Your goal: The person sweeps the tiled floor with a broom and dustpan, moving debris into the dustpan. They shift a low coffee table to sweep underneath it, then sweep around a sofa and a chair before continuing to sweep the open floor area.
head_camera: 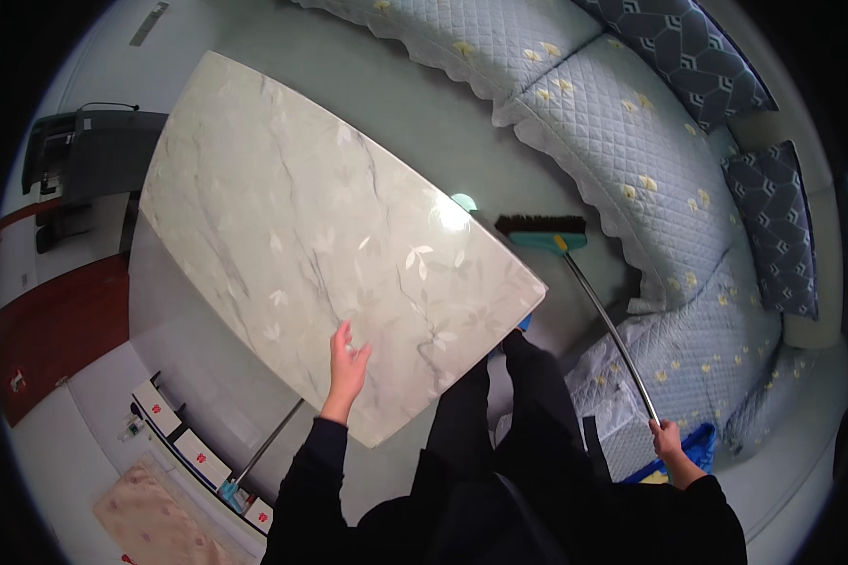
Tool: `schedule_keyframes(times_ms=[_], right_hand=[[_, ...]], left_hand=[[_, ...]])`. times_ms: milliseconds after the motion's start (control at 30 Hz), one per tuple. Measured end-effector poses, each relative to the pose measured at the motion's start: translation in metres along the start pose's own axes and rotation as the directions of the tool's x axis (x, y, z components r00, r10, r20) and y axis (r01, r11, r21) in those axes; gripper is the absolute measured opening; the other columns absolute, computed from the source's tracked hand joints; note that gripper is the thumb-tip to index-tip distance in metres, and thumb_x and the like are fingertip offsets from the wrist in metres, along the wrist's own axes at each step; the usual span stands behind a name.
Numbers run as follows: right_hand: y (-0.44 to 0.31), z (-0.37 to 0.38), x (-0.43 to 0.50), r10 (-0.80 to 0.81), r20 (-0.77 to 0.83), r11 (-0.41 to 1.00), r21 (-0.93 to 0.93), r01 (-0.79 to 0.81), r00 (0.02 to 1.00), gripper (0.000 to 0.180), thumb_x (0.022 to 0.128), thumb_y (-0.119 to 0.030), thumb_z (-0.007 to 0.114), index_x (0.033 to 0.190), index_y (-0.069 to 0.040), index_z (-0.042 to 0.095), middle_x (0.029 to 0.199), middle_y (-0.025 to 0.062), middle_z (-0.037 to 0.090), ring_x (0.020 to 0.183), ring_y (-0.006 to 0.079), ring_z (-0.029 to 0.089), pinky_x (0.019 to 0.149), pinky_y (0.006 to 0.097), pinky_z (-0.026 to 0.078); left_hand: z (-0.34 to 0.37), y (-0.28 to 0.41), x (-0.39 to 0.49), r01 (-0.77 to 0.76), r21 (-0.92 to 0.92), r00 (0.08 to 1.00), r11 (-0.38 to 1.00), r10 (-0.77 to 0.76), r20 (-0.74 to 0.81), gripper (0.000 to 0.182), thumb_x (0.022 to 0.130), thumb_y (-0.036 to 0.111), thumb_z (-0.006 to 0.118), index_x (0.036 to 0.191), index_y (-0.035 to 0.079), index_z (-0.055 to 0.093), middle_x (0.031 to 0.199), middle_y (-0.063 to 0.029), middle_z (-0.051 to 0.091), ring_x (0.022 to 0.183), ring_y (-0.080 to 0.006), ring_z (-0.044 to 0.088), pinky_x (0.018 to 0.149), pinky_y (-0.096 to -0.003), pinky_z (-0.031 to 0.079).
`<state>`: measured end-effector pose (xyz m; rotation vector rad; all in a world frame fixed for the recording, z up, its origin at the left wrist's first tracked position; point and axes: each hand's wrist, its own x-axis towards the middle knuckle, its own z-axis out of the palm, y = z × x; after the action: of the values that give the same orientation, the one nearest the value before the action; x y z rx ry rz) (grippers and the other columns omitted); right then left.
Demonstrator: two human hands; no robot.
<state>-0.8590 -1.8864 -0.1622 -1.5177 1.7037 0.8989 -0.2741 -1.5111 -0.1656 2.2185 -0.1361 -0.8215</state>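
My right hand [668, 439] grips the upper end of a metal broom handle [611, 332] on the right. At its far end the green broom head [550, 243] with dark bristles [543, 223] lies on the floor between the table and the sofa. Above the near part of a marble-patterned table [304, 233] is my left hand [348, 364], with fingers apart and holding nothing; whether it touches the tabletop I cannot tell.
A sofa with a quilted, flower-patterned cover [601, 141] and dark patterned cushions [770, 229] curves along the right. Another long-handled tool [272, 438] leans near a low cabinet [201, 455] at lower left. A red door [71, 339] stands left; a blue bag [699, 448] lies near my right hand.
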Motion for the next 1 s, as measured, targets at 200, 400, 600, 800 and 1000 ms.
schedule_keyframes(times_ms=[200, 400, 600, 800, 1000], right_hand=[[-0.150, -0.005, -0.047, -0.022, 0.151, 0.934, 0.355, -0.034, 0.988, 0.036, 0.080, -0.033, 0.052, 0.059, -0.006, 0.043, 0.044, 0.0011, 0.039, 0.032, 0.0106, 0.037, 0.029, 0.0266, 0.028], [-0.335, 0.021, -0.003, -0.253, 0.279, 0.919, 0.369, 0.140, 0.926, 0.028, 0.078, -0.028, 0.056, 0.074, -0.001, 0.050, 0.047, 0.0018, 0.042, 0.033, 0.0121, 0.040, 0.032, 0.0279, 0.035], [-0.436, 0.074, 0.067, -0.484, 0.342, 0.857, 0.372, 0.358, 0.805, 0.020, 0.057, -0.010, 0.058, 0.071, 0.002, 0.050, 0.061, 0.0104, 0.053, 0.058, 0.0195, 0.055, 0.055, 0.0300, 0.043], [-0.422, 0.091, 0.092, -0.504, 0.294, 0.841, 0.381, 0.384, 0.812, 0.023, 0.056, -0.007, 0.056, 0.078, 0.000, 0.051, 0.065, 0.0087, 0.052, 0.060, 0.0202, 0.050, 0.058, 0.0303, 0.042], [-0.435, 0.088, 0.079, -0.382, 0.430, 0.909, 0.337, 0.247, 0.818, 0.011, 0.054, -0.002, 0.055, 0.064, 0.000, 0.052, 0.057, 0.0046, 0.048, 0.052, 0.0161, 0.045, 0.048, 0.0293, 0.036]], left_hand=[[0.069, 0.045, -0.003, -0.157, -0.019, 0.972, 0.987, 0.158, 0.174, 0.045, 0.072, 0.007, 0.058, 0.114, 0.008, 0.041, 0.115, -0.0088, 0.038, 0.105, -0.0223, 0.041, 0.079, -0.0325, 0.040], [0.113, 0.069, -0.019, -0.118, -0.047, 0.949, 0.992, 0.127, 0.287, 0.037, 0.074, 0.009, 0.057, 0.108, 0.007, 0.046, 0.108, -0.0092, 0.043, 0.099, -0.0229, 0.045, 0.078, -0.0318, 0.042], [0.129, -0.005, -0.023, 0.698, -0.596, 0.652, 0.398, -0.696, 0.299, 0.038, 0.079, 0.019, 0.052, 0.114, 0.009, 0.041, 0.109, -0.0116, 0.042, 0.092, -0.0247, 0.047, 0.079, -0.0351, 0.042], [0.121, -0.061, -0.059, 0.542, -0.831, 0.129, -0.128, -0.964, 0.232, 0.051, 0.078, 0.038, 0.047, 0.120, 0.012, 0.035, 0.121, -0.0116, 0.036, 0.106, -0.0290, 0.037, 0.087, -0.0477, 0.032], [0.096, -0.133, -0.092, 0.314, -0.891, 0.177, -0.328, -0.902, 0.394, 0.062, 0.076, 0.052, 0.035, 0.125, 0.015, 0.030, 0.131, -0.0042, 0.030, 0.121, -0.0284, 0.021, 0.093, -0.0519, 0.020]])
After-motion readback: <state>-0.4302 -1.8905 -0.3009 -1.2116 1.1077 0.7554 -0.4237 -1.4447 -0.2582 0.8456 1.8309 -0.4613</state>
